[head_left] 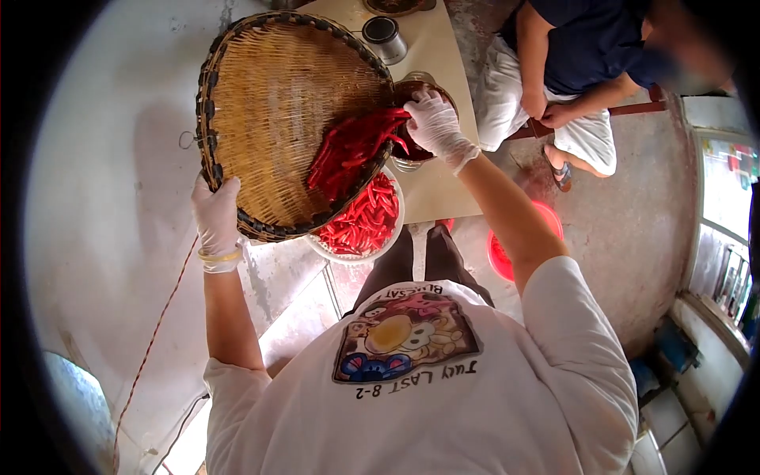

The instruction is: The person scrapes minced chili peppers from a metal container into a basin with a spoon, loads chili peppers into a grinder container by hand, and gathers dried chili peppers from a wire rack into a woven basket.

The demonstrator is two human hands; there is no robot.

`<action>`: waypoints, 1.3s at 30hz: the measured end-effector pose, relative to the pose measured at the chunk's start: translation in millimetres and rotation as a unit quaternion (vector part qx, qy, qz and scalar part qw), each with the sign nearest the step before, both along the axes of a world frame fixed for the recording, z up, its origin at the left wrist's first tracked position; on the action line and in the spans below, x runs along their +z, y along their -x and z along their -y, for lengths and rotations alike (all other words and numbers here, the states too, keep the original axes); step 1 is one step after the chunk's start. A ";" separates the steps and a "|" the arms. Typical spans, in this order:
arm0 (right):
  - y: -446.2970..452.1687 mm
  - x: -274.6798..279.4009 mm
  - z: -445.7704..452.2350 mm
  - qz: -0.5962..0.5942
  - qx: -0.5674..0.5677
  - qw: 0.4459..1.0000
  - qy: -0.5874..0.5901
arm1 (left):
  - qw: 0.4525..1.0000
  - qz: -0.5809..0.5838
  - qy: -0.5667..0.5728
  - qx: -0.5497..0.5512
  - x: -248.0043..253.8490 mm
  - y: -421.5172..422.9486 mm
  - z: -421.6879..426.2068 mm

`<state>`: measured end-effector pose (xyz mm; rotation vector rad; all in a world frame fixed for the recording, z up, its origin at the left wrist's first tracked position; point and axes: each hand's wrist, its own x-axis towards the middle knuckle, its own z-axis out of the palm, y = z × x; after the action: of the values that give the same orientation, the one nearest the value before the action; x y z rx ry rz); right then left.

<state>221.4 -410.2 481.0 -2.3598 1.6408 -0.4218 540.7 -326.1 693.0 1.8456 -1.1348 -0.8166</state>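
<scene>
My left hand, in a thin translucent glove, grips the rim of a woven bamboo basket. The basket is tilted toward a pot on the table. Wet dark-red chili peppers are heaped at its lower right side, some sticking out over the rim. Over the pot is my right hand, also gloved, its fingers curled at the ends of these peppers and partly hidden. Partly under the basket stands a white bowl full of brighter red chili peppers.
A metal canister stands on the pale table, near a round dark lid. A seated person is at the right. On the floor sits a red basin. A wall is at the left.
</scene>
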 end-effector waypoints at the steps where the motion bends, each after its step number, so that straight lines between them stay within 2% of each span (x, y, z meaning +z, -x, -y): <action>1: 3.5 -0.4 -1.0 0.004 -0.006 1.000 -0.006 | 1.000 0.007 -0.006 -0.004 0.8 -2.2 0.4; 4: -4.6 11.8 -9.1 0.083 0.018 0.995 0.045 | 1.000 0.014 -0.009 -0.004 4.4 -2.5 0.0; 6: -26.5 34.2 -18.7 0.124 0.090 0.987 0.057 | 1.000 0.020 -0.011 -0.002 7.1 0.6 0.7; 7: -39.9 48.1 -25.6 0.163 0.140 0.977 -0.010 | 1.000 0.026 -0.013 -0.003 8.3 2.3 0.8; 9: -67.3 63.3 -37.3 0.186 0.233 0.952 0.068 | 0.999 0.037 -0.015 -0.003 9.7 5.4 1.4; 10: -78.7 78.1 -43.3 0.151 0.246 0.957 0.030 | 0.999 0.044 -0.015 -0.004 10.4 7.3 2.2; 12: -98.2 72.8 -43.8 0.120 0.276 0.954 0.007 | 0.998 0.058 -0.016 -0.004 13.2 12.9 3.0; 15: -105.8 64.1 -32.7 0.142 0.317 0.933 -0.098 | 0.996 0.081 -0.017 -0.008 17.5 19.9 5.1; 18: -101.1 57.0 -28.9 0.123 0.325 0.930 -0.122 | 0.995 0.100 -0.012 -0.010 14.1 15.3 5.8; 19: -97.9 53.7 -31.4 0.168 0.321 0.925 -0.114 | 0.995 0.099 -0.004 -0.005 12.1 11.7 6.3; 26: -93.7 68.6 -25.5 0.085 0.349 0.924 -0.131 | 0.999 0.049 0.012 0.003 15.4 14.4 1.2; 31: -101.9 59.8 -14.8 0.010 0.385 0.921 -0.056 | 0.999 0.029 0.018 -0.005 16.0 12.7 1.2; 33: -105.2 63.7 -10.5 -0.024 0.403 0.912 -0.067 | 1.000 0.020 0.014 -0.011 16.5 8.8 2.2; 39: -101.5 80.4 -16.8 -0.057 0.363 0.930 -0.002 | 1.000 0.007 0.012 -0.011 17.6 10.4 1.3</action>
<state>322.9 -393.4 561.4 -2.7923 0.6842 -0.1290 530.2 -327.4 710.5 1.8242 -1.1716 -0.8010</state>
